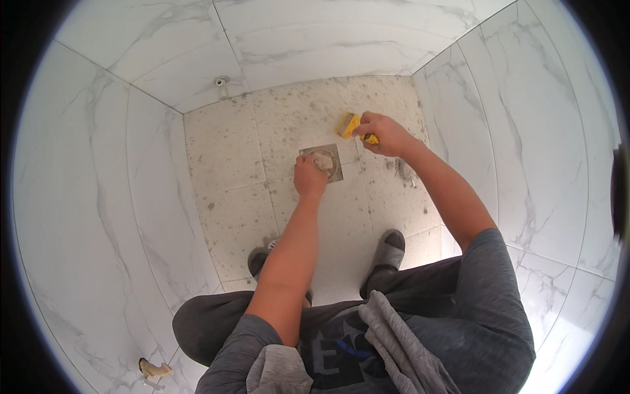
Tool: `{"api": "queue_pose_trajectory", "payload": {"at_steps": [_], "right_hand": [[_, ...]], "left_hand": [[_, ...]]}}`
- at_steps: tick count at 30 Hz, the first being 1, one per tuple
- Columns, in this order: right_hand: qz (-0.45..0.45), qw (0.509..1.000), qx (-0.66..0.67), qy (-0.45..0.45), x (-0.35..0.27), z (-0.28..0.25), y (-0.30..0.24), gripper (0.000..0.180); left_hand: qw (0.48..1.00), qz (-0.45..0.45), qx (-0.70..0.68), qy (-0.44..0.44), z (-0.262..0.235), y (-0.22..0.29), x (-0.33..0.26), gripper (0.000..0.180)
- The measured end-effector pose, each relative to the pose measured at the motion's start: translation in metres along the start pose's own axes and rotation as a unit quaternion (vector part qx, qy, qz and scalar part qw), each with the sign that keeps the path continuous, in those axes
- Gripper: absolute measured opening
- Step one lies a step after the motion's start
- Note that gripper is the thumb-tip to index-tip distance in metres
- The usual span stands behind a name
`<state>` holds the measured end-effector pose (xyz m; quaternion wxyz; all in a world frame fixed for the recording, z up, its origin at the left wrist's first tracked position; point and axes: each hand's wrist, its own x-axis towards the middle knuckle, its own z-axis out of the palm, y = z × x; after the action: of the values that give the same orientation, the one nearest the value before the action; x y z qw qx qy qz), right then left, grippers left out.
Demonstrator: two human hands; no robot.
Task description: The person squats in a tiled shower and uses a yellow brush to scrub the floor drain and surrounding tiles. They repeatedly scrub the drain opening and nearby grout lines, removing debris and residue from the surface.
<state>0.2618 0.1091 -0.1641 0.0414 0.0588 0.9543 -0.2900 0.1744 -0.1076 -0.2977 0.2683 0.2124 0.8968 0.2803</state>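
My right hand point(388, 135) is closed round the yellow and black handle of a brush point(352, 126). Its pale bristles point left, over the floor just beyond the drain. My left hand point(310, 177) reaches down to the square metal floor drain point(335, 173), fingers bent over its left part. A pale, crumpled-looking piece point(323, 161) lies in the drain's round middle, against those fingertips. What that piece is, I cannot make out, and my hand hides part of the drain.
Pale floor tiles point(230, 171) carry grey specks and smears. Marbled white walls close in at the back point(328, 46), left point(72, 197) and right point(525, 131). A pipe fitting point(222, 81) sticks out low on the back wall. My slippers point(392, 246) stand near the drain.
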Motion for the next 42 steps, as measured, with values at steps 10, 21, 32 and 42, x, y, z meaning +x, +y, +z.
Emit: {"api": "queue_pose_trajectory", "payload": {"at_steps": [10,21,32,42], "right_hand": [[-0.055,0.984,0.119,-0.125,-0.011,0.044,-0.020,0.021],[-0.013,0.995,-0.070,0.072,0.021,0.005,-0.008,0.030],[-0.023,0.996,0.057,-0.060,0.011,0.029,-0.005,0.025],[-0.035,0.994,0.082,-0.067,-0.027,0.026,-0.028,0.024]], "left_hand": [[1.000,0.010,0.013,0.014,0.007,0.001,0.001,0.036],[0.998,0.043,0.051,0.013,0.012,-0.003,0.006,0.015],[0.995,0.058,0.037,0.071,0.018,-0.005,0.003,0.008],[0.996,0.052,-0.016,0.076,0.012,-0.009,0.004,0.011]]}}
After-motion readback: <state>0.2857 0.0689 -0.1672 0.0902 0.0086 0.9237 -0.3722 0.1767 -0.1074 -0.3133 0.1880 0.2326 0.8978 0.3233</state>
